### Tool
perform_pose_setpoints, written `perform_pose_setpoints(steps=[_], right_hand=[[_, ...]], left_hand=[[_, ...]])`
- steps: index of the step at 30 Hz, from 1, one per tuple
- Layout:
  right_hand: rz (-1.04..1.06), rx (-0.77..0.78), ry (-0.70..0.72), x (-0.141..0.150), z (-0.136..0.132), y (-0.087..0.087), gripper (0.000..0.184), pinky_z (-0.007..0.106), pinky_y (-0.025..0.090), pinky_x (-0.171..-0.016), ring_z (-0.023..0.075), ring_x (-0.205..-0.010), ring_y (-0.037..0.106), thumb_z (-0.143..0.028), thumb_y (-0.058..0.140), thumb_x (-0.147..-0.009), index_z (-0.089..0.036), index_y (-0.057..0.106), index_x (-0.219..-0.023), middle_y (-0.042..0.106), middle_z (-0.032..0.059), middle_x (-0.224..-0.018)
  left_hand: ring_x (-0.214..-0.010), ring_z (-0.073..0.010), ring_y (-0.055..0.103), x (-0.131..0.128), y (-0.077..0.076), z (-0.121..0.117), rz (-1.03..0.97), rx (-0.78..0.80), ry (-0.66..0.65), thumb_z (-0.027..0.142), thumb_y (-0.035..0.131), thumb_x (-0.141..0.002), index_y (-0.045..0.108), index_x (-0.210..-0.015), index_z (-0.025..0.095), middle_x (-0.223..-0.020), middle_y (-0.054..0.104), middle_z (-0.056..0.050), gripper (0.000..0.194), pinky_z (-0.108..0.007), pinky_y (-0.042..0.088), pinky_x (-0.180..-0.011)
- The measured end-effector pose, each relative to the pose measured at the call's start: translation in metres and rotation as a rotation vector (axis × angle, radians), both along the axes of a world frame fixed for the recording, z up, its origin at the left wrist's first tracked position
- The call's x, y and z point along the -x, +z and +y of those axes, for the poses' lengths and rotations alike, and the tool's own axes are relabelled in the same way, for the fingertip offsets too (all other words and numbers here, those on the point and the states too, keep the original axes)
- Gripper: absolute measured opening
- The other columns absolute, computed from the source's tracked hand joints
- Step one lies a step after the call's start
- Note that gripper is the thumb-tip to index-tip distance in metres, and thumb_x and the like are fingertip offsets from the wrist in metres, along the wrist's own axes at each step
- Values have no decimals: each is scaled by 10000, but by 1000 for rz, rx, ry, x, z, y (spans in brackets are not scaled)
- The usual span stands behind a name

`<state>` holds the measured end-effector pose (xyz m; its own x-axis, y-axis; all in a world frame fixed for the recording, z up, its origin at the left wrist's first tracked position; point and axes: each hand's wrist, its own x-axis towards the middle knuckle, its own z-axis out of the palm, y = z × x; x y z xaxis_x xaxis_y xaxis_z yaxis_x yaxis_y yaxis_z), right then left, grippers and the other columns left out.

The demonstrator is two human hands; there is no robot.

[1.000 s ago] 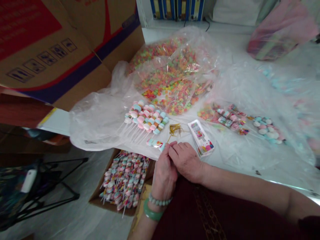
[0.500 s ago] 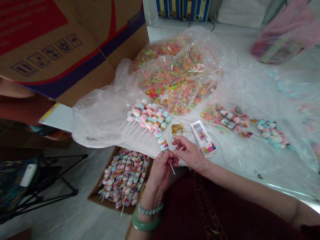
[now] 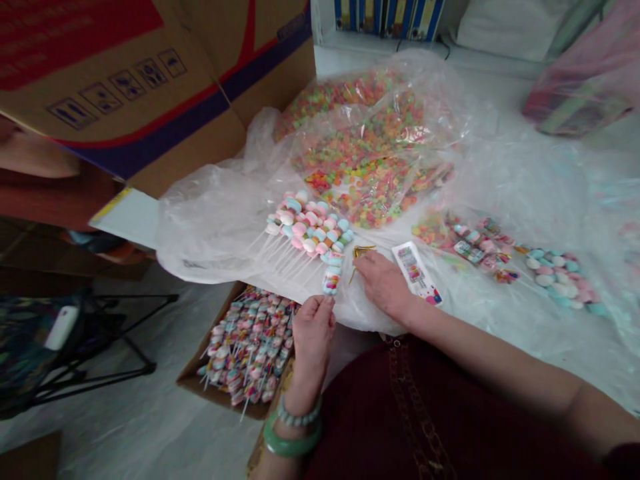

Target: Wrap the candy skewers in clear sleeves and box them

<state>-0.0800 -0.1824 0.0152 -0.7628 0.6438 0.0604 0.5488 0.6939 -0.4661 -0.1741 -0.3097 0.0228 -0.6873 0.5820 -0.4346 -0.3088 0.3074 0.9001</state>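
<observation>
My left hand (image 3: 314, 327) pinches the lower end of a marshmallow skewer (image 3: 332, 275) in a printed clear wrapper, which points away from me. My right hand (image 3: 385, 283) is palm down with its fingertips drawn together at a small pile of gold twist ties (image 3: 364, 251); the tips are partly hidden. Just beyond the wrapped skewer, several unwrapped marshmallow skewers (image 3: 310, 227) lie side by side, white sticks toward me. A stack of printed wrappers (image 3: 416, 272) rests to the right of my right hand.
A big clear bag of ring-shaped candies (image 3: 370, 133) lies at the back, beside a large cardboard box (image 3: 200, 87). Below the table edge, a carton (image 3: 200, 383) holds many wrapped skewers. More marshmallows (image 3: 557, 273) and wrapped skewers (image 3: 475, 243) lie on the right.
My right hand has left the wrapped skewer's neck and moved forward to the gold ties. My left hand keeps its pinch on the skewer. The view has shifted slightly left.
</observation>
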Motion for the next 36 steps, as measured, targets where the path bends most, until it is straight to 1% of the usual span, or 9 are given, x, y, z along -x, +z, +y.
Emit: perform_pose_setpoints(steps=[3,7,13,16,19,24,29,33,36], right_hand=[[-119,-123,70,4,5,-13,211,318,385,-702,220,-855,502,-111,424,-887,-158,625,-842,570,104,-938],[-69,-205,119,2,8,-22,202,326,377,-736,232,-907,483,-111,449,-878,-164,636,-822,587,104,-953],[191,-116,35,-14,-1,5,195,266,387,-704,172,-788,541,-147,403,-920,-155,595,-882,613,53,-807],[150,-172,21,-17,-13,19,201,268,352,-645,165,-701,539,-163,418,-905,-172,590,-803,601,37,-736],[77,-317,-14,-18,-19,22,203,294,311,-615,178,-649,525,-158,442,-868,-175,584,-723,594,46,-682],[43,-393,-5,-24,-15,16,210,307,295,-600,182,-607,524,-143,444,-855,-167,590,-707,596,49,-635],[105,-102,20,-27,-10,14,216,276,358,-670,172,-730,571,-177,464,-878,-163,645,-761,656,58,-745],[254,362,-163,-27,-5,8,177,247,394,-698,147,-759,585,-190,500,-829,-199,669,-778,669,-1,-778],[291,552,-257,-25,-3,4,167,242,390,-658,137,-684,560,-198,516,-774,-196,647,-670,626,-28,-666]], left_hand=[[-284,-43,202,6,3,4,-212,-51,50,321,616,-711,481,-626,191,-369,329,110,206,-171,138,-305],[-272,-40,199,11,4,8,-302,-98,56,303,623,-691,496,-636,184,-359,313,112,183,-162,128,-286],[-291,-37,255,6,7,23,-314,-131,-20,351,634,-707,554,-716,160,-396,368,101,207,-162,162,-303],[-314,-30,275,-7,8,35,-258,-124,-77,319,630,-715,480,-612,169,-418,381,90,236,-160,173,-315],[-329,-27,279,-18,7,44,-245,-114,-138,333,621,-731,426,-570,175,-432,383,85,298,-159,173,-321],[-320,-35,305,-22,2,48,-151,-78,-234,381,626,-734,536,-648,163,-440,417,83,251,-166,210,-322],[-327,-27,291,-19,-2,47,-173,-100,-143,397,626,-741,513,-636,164,-448,412,86,279,-161,208,-330],[-324,-26,273,-20,-4,48,-258,-105,-97,399,619,-751,468,-626,172,-448,407,88,300,-162,184,-326],[-327,-30,290,-24,-7,49,-224,-99,-116,406,656,-720,451,-602,173,-441,415,84,332,-165,190,-327]])
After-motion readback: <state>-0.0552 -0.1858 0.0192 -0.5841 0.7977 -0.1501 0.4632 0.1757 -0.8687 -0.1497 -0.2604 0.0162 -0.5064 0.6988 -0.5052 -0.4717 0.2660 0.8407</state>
